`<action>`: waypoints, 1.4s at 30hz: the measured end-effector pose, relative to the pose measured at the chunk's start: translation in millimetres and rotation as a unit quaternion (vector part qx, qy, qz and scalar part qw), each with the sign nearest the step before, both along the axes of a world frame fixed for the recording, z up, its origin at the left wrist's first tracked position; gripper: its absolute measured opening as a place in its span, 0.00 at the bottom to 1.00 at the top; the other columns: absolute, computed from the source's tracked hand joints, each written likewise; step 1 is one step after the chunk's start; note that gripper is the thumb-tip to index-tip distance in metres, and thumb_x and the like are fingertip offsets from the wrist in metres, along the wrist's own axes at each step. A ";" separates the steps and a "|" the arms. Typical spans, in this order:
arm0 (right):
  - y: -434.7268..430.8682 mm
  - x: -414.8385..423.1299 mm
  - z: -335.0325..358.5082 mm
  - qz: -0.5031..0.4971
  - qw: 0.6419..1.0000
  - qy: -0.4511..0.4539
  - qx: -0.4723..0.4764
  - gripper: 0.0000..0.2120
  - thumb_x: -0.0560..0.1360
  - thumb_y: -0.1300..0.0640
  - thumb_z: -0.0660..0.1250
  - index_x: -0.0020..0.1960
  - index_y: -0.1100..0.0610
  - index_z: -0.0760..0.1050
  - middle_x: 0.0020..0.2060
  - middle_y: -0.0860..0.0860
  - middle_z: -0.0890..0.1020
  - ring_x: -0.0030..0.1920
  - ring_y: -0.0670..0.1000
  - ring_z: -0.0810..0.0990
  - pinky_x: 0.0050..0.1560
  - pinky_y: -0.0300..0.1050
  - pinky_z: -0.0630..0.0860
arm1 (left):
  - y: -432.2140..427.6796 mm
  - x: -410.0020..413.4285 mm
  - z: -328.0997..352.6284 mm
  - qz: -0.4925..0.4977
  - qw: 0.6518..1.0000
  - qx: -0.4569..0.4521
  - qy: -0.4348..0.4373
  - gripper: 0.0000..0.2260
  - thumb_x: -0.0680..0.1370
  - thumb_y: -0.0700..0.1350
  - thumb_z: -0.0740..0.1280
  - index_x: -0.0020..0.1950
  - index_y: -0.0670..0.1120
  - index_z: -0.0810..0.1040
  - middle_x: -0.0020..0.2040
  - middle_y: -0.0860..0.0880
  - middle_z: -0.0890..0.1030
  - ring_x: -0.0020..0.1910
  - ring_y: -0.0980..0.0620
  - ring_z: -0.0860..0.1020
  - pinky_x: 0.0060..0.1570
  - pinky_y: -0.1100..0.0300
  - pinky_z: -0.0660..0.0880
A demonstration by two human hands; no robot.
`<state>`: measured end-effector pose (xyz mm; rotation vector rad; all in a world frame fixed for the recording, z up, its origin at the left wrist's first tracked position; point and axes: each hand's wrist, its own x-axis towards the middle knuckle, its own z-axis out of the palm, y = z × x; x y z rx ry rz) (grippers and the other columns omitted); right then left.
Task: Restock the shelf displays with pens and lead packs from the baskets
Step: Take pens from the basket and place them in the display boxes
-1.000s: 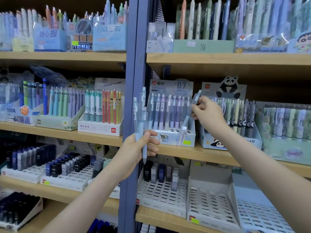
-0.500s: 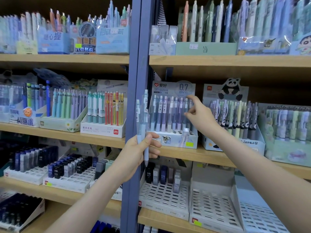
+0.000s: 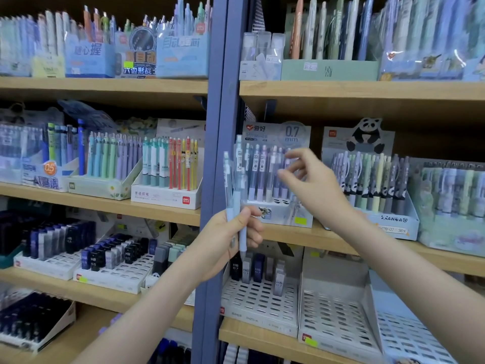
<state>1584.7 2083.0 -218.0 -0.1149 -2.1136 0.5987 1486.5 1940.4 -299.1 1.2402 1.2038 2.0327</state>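
Head view: the slim translucent pale-blue plastic pens point(image 3: 237, 198) stand upright in a small bunch in the left hand point(image 3: 231, 240). Its fingers and thumb are curled round their lower barrels, just left of the white cardboard 0.7 mm display box point(image 3: 278, 215) and partly across its left edge.

A second ago the right hand point(image 3: 312, 179) pinched one such pen above the top of that box, and half a second ago it was at the rows of pens there. Now it has come away and hangs just in front of the box's right half. Its fingers are loosely spread and released, with nothing seen between them, though blur softens the fingertips.

I judge that the pen is now seated among the lilac and grey pens point(image 3: 262, 177) standing in the box, so one more slot is filled. A few dark slots still show in its front row. The likely next move is for the right hand to cross left and draw another pen from the bunch.

The box sits on a light wooden shelf point(image 3: 288, 239), close to the right of a blue-grey metal upright post point(image 3: 214, 153). To the right of the box stands a panda-printed cardboard display point(image 3: 393, 222), packed with pens. Directly below the box a white perforated plastic tray point(image 3: 259, 300) carries only a few dark and grey HB 0.7 lead packs point(image 3: 258, 269) along its back rows, so the leads look like the larger job left. No basket is in view.
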 end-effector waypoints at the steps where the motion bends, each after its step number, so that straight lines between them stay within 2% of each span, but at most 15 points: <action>1: -11.3 5.2 -2.0 0.053 0.997 -0.047 -0.033 0.13 0.77 0.51 0.66 0.60 0.50 0.72 0.46 0.46 0.79 0.48 0.45 0.77 0.48 0.38 0.73 | 0.2 1.7 1.1 -0.014 1.000 -0.002 0.002 0.11 0.76 0.48 0.61 0.50 0.41 0.76 0.35 0.48 0.80 0.31 0.53 0.78 0.36 0.61 0.77; 4: -25.3 10.6 -10.0 0.157 0.967 -0.182 -0.083 0.07 0.76 0.49 0.67 0.52 0.49 0.75 0.40 0.44 0.81 0.46 0.41 0.79 0.54 0.39 0.72 | 2.9 7.8 2.7 -0.045 0.999 -0.017 0.021 0.11 0.76 0.48 0.61 0.49 0.41 0.75 0.35 0.48 0.79 0.31 0.53 0.77 0.36 0.62 0.76; 6: -23.6 11.9 -12.2 0.186 0.960 -0.186 -0.091 0.06 0.76 0.53 0.67 0.45 0.55 0.75 0.30 0.47 0.77 0.37 0.43 0.77 0.50 0.39 0.71 | 5.2 12.9 3.6 -0.061 0.997 -0.027 0.036 0.12 0.76 0.49 0.60 0.50 0.40 0.75 0.36 0.47 0.80 0.32 0.53 0.78 0.37 0.61 0.77; 7: -20.9 13.1 -12.1 0.194 0.960 -0.178 -0.099 0.06 0.77 0.55 0.67 0.43 0.58 0.75 0.29 0.49 0.76 0.35 0.45 0.76 0.48 0.40 0.71 | 6.2 15.0 4.1 -0.066 0.997 -0.028 0.037 0.13 0.76 0.48 0.60 0.51 0.40 0.75 0.37 0.47 0.81 0.33 0.52 0.79 0.38 0.61 0.78; 10: -10.6 19.6 -6.0 0.198 0.962 -0.117 -0.147 0.04 0.78 0.61 0.64 0.47 0.59 0.77 0.37 0.52 0.80 0.38 0.46 0.78 0.45 0.41 0.76 | 8.6 16.8 6.1 -0.058 0.998 -0.020 0.026 0.15 0.77 0.48 0.60 0.56 0.40 0.77 0.45 0.44 0.84 0.44 0.49 0.83 0.45 0.60 0.80; 13: 8.4 26.1 10.2 0.149 0.969 0.026 -0.196 0.05 0.79 0.61 0.61 0.50 0.56 0.76 0.40 0.51 0.80 0.41 0.46 0.79 0.43 0.38 0.78 | 11.4 13.1 7.3 -0.004 1.000 -0.010 0.014 0.14 0.80 0.46 0.59 0.60 0.42 0.76 0.52 0.43 0.84 0.52 0.47 0.83 0.50 0.59 0.80; 15: 24.0 28.8 21.0 0.094 0.972 0.106 -0.189 0.06 0.80 0.61 0.60 0.49 0.54 0.75 0.42 0.51 0.79 0.44 0.47 0.79 0.45 0.40 0.79 | 12.7 9.8 6.5 0.034 0.999 -0.003 0.011 0.12 0.82 0.45 0.57 0.60 0.42 0.76 0.53 0.42 0.84 0.53 0.47 0.83 0.51 0.59 0.80; 17: 37.9 28.2 25.0 0.041 0.977 0.133 -0.161 0.05 0.80 0.61 0.60 0.50 0.53 0.73 0.43 0.51 0.79 0.46 0.49 0.80 0.47 0.42 0.79 | 13.5 8.2 5.4 0.057 0.998 0.004 -0.001 0.12 0.82 0.45 0.57 0.57 0.41 0.77 0.49 0.43 0.84 0.49 0.48 0.84 0.48 0.60 0.80; 21: 53.4 18.8 18.2 -0.044 0.991 0.093 -0.091 0.02 0.80 0.59 0.61 0.51 0.54 0.70 0.43 0.51 0.79 0.46 0.53 0.80 0.46 0.47 0.76 | 15.6 8.5 4.2 0.058 0.998 0.014 -0.025 0.11 0.82 0.43 0.58 0.53 0.40 0.77 0.41 0.45 0.83 0.41 0.50 0.83 0.43 0.61 0.80; 25: 57.5 7.8 17.8 -0.072 0.993 0.061 -0.069 0.04 0.80 0.59 0.61 0.55 0.56 0.68 0.41 0.49 0.79 0.47 0.55 0.80 0.51 0.52 0.76 | 17.5 9.0 6.5 0.053 0.998 0.017 -0.022 0.11 0.81 0.43 0.58 0.52 0.39 0.77 0.40 0.45 0.83 0.40 0.51 0.83 0.42 0.61 0.80; 27: 58.3 3.4 19.2 -0.067 0.994 0.053 -0.066 0.07 0.79 0.61 0.62 0.57 0.56 0.68 0.42 0.52 0.79 0.46 0.57 0.80 0.53 0.55 0.76 | 17.1 8.7 7.0 0.052 0.998 0.018 -0.020 0.11 0.82 0.43 0.58 0.52 0.39 0.77 0.40 0.45 0.83 0.40 0.51 0.83 0.42 0.61 0.80; 30: 58.9 -3.3 18.4 -0.062 0.997 0.032 -0.034 0.20 0.78 0.63 0.63 0.68 0.56 0.62 0.41 0.50 0.76 0.44 0.55 0.80 0.47 0.50 0.77 | 16.6 7.6 6.9 0.048 0.998 0.019 -0.020 0.11 0.82 0.43 0.58 0.52 0.39 0.77 0.40 0.44 0.83 0.39 0.51 0.82 0.42 0.61 0.80; 33: 61.7 -10.0 15.6 -0.075 0.997 0.022 0.008 0.24 0.78 0.63 0.63 0.71 0.54 0.58 0.39 0.51 0.74 0.36 0.50 0.75 0.36 0.41 0.71 | 17.6 7.8 6.0 0.038 0.999 0.018 -0.022 0.10 0.81 0.43 0.59 0.52 0.39 0.77 0.40 0.45 0.83 0.39 0.51 0.82 0.42 0.61 0.80; 39: 68.3 -23.1 18.1 -0.089 0.996 -0.017 0.018 0.24 0.78 0.63 0.64 0.70 0.52 0.60 0.41 0.52 0.75 0.39 0.50 0.76 0.37 0.40 0.72 | 18.3 8.0 3.2 0.026 0.999 0.012 -0.024 0.11 0.80 0.44 0.59 0.53 0.38 0.77 0.40 0.45 0.83 0.40 0.51 0.82 0.43 0.61 0.80; 42: 69.8 -29.2 18.0 -0.116 0.991 -0.053 0.037 0.24 0.77 0.63 0.64 0.70 0.52 0.61 0.42 0.54 0.77 0.42 0.53 0.78 0.39 0.45 0.74 | 18.3 8.3 4.4 0.021 0.999 0.010 -0.029 0.10 0.81 0.43 0.59 0.53 0.38 0.77 0.40 0.45 0.83 0.39 0.51 0.82 0.42 0.62 0.80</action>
